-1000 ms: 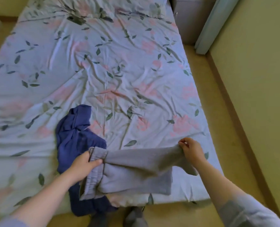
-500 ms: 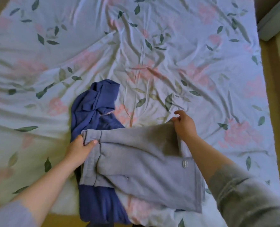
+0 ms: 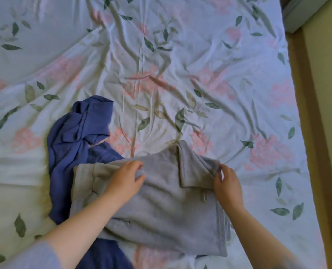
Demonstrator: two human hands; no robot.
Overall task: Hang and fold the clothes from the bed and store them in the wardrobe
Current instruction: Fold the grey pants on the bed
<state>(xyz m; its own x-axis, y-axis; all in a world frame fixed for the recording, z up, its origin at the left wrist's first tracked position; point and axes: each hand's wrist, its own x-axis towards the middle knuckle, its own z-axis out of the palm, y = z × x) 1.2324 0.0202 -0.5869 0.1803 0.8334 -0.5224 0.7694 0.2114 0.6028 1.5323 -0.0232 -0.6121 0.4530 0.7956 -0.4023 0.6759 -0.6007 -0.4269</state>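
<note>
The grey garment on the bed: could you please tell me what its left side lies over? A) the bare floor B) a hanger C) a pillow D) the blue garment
D: the grey garment overlaps the blue garment along its left edge.

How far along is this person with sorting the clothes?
Early on. The grey garment lies partly folded on the bed; the left hand grips its middle and the right hand pinches a flap. The blue garment lies crumpled, partly beneath it; folding that and storing both remain.

Grey garment (image 3: pixel 161 206) matt fleecy cloth; bedsheet (image 3: pixel 161 65) smooth, creased.
</note>
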